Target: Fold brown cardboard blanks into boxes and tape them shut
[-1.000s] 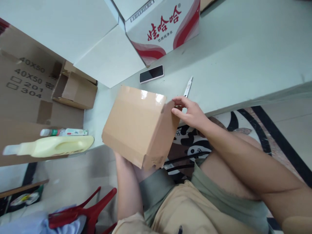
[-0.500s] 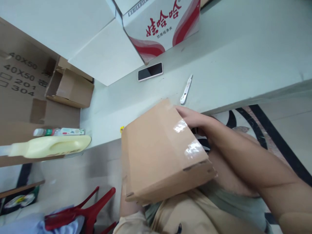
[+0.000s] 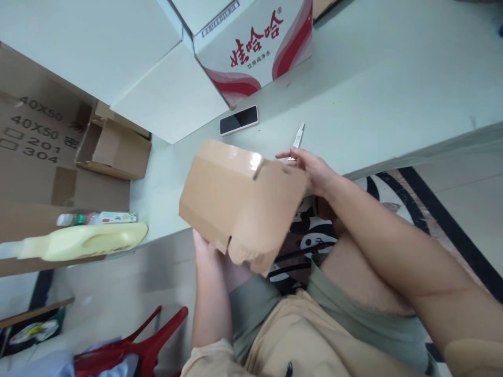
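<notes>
Cardboard box [image 3: 214,191]: I am holding it in the air over my lap [image 3: 257,299], its upper end overlapping the near part of the table [image 3: 377,99] in my view.
Left hand [image 3: 205,246]: I am gripping the lower left edge, bearing the box from beneath; most of my fingers are disappearing under it.
Right hand [image 3: 317,170]: I am keeping it against the far edge of the flap [image 3: 271,209], a finger reaching out past the cardboard; whether I am pinching it I cannot tell.
Long axis: the main panel is running from the table side down toward my lap, leaning slightly left, its longer side seemingly lying that way.
Pointing: the flap is jutting to my right, its notched end facing my lap; blur is softening its outline.
Handling: I am judging the box light and fairly stiff across the panel, the flap bending easily at its crease. The shiny tape [image 3: 254,161] is probably offering a slicker hold than bare board.
Hold points: I am favouring the folded edges over the thin, tearable notches.
Utility knife [image 3: 299,137]: it is lying on the table just beyond my right fingers.
</notes>
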`<state>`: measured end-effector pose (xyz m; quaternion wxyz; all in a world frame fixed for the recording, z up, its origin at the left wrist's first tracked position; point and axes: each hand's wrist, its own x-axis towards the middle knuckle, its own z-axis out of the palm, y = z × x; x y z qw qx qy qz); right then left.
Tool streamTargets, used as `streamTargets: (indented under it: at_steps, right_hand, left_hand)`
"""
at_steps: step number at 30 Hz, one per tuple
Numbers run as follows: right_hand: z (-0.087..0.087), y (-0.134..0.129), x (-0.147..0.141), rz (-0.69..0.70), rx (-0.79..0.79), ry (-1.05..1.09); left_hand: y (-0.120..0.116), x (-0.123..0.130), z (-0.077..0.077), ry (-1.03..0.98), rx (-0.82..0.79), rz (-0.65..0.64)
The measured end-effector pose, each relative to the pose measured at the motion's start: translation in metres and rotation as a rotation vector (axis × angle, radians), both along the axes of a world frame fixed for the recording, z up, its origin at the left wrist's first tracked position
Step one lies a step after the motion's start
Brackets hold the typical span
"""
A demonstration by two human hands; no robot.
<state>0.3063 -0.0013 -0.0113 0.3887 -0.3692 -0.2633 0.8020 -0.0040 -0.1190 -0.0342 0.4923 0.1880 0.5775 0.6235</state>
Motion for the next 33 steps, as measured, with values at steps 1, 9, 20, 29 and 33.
streamTargets:
  at_steps: [1, 9, 20, 29, 33]
  right_hand:
    - [0.000, 0.000, 0.001, 0.016, 0.018, 0.020]
    - [-0.004, -0.004, -0.012, 0.070, 0.245, -0.182]
    - [0.008, 0.004, -0.011, -0.153, 0.326, -0.169]
    - [0.007, 0.007, -0.007, -0.263, 0.082, 0.139]
    - [0.012, 0.012, -0.009, -0.419, 0.003, 0.167]
  left_hand:
    - [0.006, -0.003, 0.002, 0.007, 0.021, 0.037]
    - [0.025, 0.005, 0.016, 0.017, 0.235, 0.133]
    - [0.079, 0.019, 0.040, 0.055, 0.192, 0.018]
    - [0.122, 0.054, 0.044, -0.162, 0.393, -0.219]
    - [0.129, 0.042, 0.031, -0.274, 0.198, -0.203]
